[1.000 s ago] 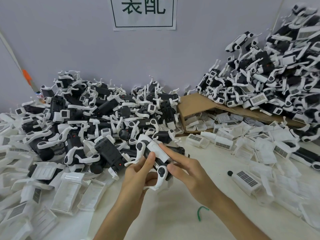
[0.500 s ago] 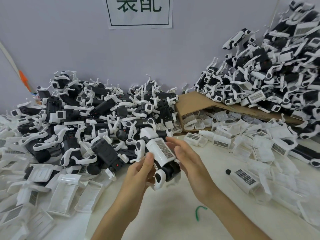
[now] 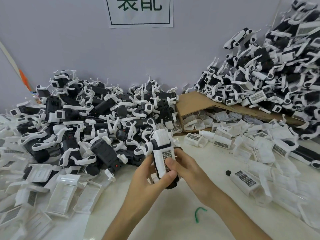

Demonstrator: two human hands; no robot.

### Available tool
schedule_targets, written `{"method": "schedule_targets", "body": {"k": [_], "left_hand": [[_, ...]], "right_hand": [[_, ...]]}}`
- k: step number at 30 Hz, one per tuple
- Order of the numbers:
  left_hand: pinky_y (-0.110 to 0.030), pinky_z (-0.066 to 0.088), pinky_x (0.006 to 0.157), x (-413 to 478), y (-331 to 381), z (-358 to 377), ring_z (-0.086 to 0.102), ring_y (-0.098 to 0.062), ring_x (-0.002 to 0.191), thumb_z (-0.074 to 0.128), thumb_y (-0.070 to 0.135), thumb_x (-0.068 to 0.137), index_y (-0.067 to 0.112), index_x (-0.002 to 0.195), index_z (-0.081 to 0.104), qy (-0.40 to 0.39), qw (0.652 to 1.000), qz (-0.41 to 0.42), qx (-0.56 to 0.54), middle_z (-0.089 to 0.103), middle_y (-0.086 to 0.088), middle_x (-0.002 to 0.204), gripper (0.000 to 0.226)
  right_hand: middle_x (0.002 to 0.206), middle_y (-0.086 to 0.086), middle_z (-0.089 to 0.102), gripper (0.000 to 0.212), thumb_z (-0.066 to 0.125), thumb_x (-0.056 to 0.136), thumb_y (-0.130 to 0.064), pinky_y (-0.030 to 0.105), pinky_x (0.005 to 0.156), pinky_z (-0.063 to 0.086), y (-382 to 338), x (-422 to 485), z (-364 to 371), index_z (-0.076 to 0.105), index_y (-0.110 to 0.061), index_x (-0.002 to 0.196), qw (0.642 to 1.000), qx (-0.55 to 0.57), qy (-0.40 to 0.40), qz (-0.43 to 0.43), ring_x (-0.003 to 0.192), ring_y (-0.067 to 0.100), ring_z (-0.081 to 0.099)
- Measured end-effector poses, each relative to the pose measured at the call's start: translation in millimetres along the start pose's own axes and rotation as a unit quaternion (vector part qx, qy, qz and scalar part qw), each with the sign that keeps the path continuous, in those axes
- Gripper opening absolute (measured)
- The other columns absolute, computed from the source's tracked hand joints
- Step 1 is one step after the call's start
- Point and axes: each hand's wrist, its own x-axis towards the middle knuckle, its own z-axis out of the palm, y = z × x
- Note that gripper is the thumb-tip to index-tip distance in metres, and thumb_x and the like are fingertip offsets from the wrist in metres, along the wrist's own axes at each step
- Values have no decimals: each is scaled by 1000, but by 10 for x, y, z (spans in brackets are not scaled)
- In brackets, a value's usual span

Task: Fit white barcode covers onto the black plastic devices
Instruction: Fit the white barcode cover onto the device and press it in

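Both my hands hold one black plastic device (image 3: pixel 173 183) over the white table, its long axis pointing away from me. A white barcode cover (image 3: pixel 162 149) lies on its top face, barcode patch up. My left hand (image 3: pixel 145 181) grips the device from the left and below. From the right, my right hand (image 3: pixel 187 168) grips it with the thumb lying across the cover. A heap of black devices with white clips (image 3: pixel 97 116) fills the left. Loose white covers (image 3: pixel 64 193) lie in front of that heap.
A taller pile of covered devices (image 3: pixel 270 80) rises at the right on a cardboard sheet (image 3: pixel 194 103). More loose covers (image 3: pixel 245 181) are scattered to the right of my hands. A green wire twist (image 3: pixel 198 213) lies on the table near my right forearm.
The device has turned in my hands from lying crosswise to pointing away from me. The white cover now faces up, and my right thumb has come down onto it.
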Motion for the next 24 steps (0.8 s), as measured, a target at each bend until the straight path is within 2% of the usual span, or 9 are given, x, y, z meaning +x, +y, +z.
{"method": "schedule_targets", "body": {"k": [3, 6, 10, 14, 20, 24], "left_hand": [[-20, 55, 74, -7, -3, 1, 72, -16, 98, 74, 36, 80, 23, 124, 62, -15, 1000, 5, 6, 75, 3, 106, 47], [-24, 55, 81, -13, -10, -2, 70, -15, 103, 71, 27, 83, 25, 127, 60, -27, 999, 2, 23, 74, 5, 112, 46], [-20, 56, 75, -24, -14, 49, 71, -16, 99, 67, 20, 87, 18, 125, 60, -37, 999, 12, 6, 73, 0, 109, 39], [-16, 53, 78, -36, 3, 115, 69, -10, 103, 64, 20, 88, 18, 127, 59, -35, 999, 37, -1, 73, 7, 109, 39], [-15, 55, 70, -44, -6, 122, 71, -10, 92, 66, 15, 89, 19, 118, 63, -8, 999, 28, -22, 74, 4, 101, 29], [-29, 60, 69, -16, -18, 118, 70, -19, 86, 70, 19, 79, 37, 99, 68, 4, 1000, 6, -6, 72, -1, 94, 27]], "right_hand": [[111, 5, 73, 45, 58, 92, -48, 34, 87, 56, -5, -2, 1, 64, -16, 122, 1000, -15, -16, 16, 103, 20, 69], [100, 2, 76, 36, 55, 91, -46, 19, 70, 52, -36, -23, -4, 72, -20, 110, 999, 8, -33, 16, 89, 11, 72], [86, -4, 75, 28, 63, 84, -57, 17, 67, 53, -17, -37, 57, 75, -33, 93, 999, -2, 5, -36, 80, 8, 72], [88, 7, 74, 36, 65, 85, -61, 26, 70, 56, 22, -53, 70, 72, -29, 99, 995, -12, 38, -93, 83, 20, 73], [93, 1, 76, 30, 63, 85, -55, 23, 73, 54, -2, -32, 48, 73, -31, 100, 998, -19, 16, -55, 88, 17, 73], [99, -9, 76, 38, 59, 85, -58, 15, 77, 51, 21, -48, 38, 72, -29, 108, 994, -78, 31, -72, 92, 6, 70]]}}
